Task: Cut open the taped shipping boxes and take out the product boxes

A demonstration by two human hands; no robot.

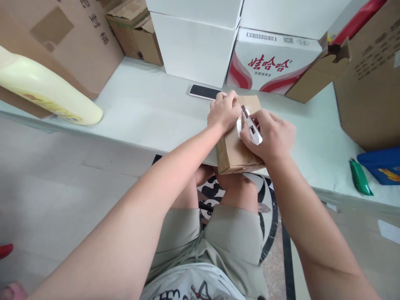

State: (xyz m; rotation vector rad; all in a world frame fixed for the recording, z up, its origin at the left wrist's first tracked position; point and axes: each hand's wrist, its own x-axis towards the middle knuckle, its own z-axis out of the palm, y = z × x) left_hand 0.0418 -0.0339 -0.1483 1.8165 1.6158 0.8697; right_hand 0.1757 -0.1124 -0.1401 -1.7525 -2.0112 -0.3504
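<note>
Pretty cramped spot: a long pale greenish-white tabletop [150,112] runs across, backed by big brown cardboard cartons [71,41] and plain white boxes [193,46]. Below it there's light grey tiled floor [62,196] with a black-and-white swirly inlay [268,200]. Lighting's soft, even.
</note>
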